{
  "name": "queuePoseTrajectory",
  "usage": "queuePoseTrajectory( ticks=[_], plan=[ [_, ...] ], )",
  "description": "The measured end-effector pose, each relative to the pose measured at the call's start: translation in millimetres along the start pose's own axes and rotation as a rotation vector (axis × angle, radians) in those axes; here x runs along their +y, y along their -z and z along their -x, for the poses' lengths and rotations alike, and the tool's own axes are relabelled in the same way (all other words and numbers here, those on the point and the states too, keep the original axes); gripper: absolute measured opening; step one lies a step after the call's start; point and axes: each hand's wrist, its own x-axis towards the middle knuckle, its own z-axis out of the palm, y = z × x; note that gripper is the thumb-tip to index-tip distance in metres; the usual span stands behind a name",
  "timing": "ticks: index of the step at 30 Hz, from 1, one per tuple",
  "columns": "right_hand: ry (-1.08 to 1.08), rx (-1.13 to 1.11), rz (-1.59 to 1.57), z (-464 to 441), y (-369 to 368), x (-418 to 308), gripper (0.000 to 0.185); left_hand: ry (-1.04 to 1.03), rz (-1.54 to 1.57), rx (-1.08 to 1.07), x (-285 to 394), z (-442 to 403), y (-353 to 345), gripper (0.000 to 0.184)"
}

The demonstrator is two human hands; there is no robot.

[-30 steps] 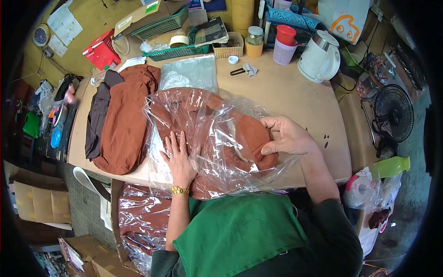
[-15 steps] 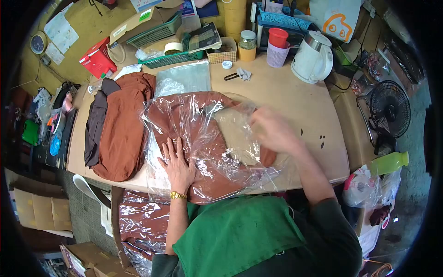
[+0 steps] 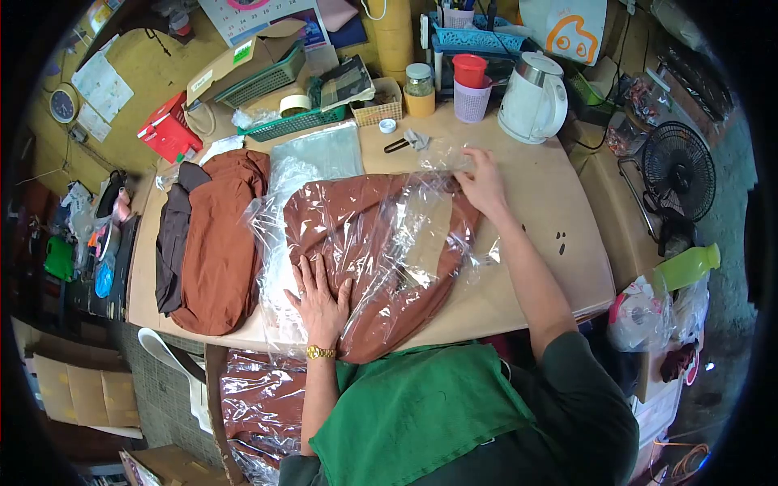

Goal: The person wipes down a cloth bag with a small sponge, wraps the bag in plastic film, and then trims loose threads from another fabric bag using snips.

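Note:
In front of me on the table lies a reddish-brown fabric item [image 3: 381, 304], curved around a tan gap, inside a clear plastic bag [image 3: 409, 235]. My left hand [image 3: 320, 301] rests flat on the bag's left part, fingers spread, a gold watch on its wrist. At the bag's upper right corner my right hand [image 3: 483, 182] pinches the crinkled plastic between thumb and fingers. Left of the bag sits another long brown fabric piece [image 3: 217, 251], with a dark piece [image 3: 172, 243] along its side. Clear plastic sheets [image 3: 324, 151] lie flat behind the bag.
Along the back stand a green basket [image 3: 292, 125], a glass jar [image 3: 419, 89], a lilac cup [image 3: 472, 101] and a white kettle [image 3: 532, 101]. A black fan [image 3: 679, 172] is at the right. Below the table's front edge, a carton holds wrapped brown items [image 3: 263, 397].
My right hand has moved up and slightly right, to the bag's upper corner. The brown item and its wrap have turned and lie flatter. My left hand stays on the bag.

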Motion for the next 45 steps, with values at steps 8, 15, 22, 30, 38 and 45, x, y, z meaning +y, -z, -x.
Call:
queuePoseTrajectory(
  ticks=[8,15,22,30,38,45],
  plan=[
    [-0.158,0.013,0.036,-15.1,11.4,40.9,0.077,-0.051,0.038,-0.074,-5.9,-5.6,8.3,0.078],
    [-0.174,-0.58,-0.163,-83.8,-11.9,18.0,0.039,0.006,0.067,-0.185,-20.6,-16.0,19.0,0.077],
    [-0.26,-0.059,-0.436,15.8,90.7,38.4,0.023,0.005,-0.002,0.111,5.5,-26.4,61.6,0.074],
    [-0.166,-1.47,-0.374,144.1,97.3,-77.1,0.028,-0.68,0.484,-0.164,178.7,-55.7,40.3,0.083],
    [0.007,-0.927,-0.393,117.3,62.5,5.2,0.046,-0.864,0.569,-0.031,241.5,-49.1,50.9,0.069],
    [0.72,-0.735,0.492,109.9,-11.6,-72.0,0.022,-0.492,0.187,-0.146,204.2,-102.2,7.0,0.051]
  ],
)
